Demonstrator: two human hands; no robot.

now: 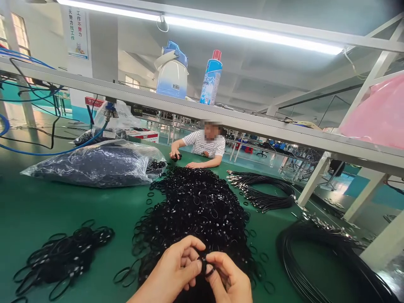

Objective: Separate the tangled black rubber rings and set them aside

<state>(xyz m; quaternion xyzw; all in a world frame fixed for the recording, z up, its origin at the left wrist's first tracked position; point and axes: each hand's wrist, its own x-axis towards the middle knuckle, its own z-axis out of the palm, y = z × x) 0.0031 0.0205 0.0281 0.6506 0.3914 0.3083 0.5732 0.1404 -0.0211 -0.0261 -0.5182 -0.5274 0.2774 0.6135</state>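
Note:
Above the near end of a large heap of small black rings [195,206], my two hands meet. My left hand [181,265] is closed, thumb and fingers pinching a black ring [203,266]. My right hand [229,275] pinches a black ring [211,271] right beside it; whether the two are linked cannot be made out. Left of the heap lies a smaller pile of larger black loops [63,256]. A few loose loops [126,274] rest between that pile and my left hand.
A clear plastic bag [101,164] of black pieces lies at the left. Coiled black cables [268,189] and a larger coil [296,261] lie at the right. Across the table sits a person [205,145] handling black rings. A shelf [189,109] holding a jug and spray can crosses overhead.

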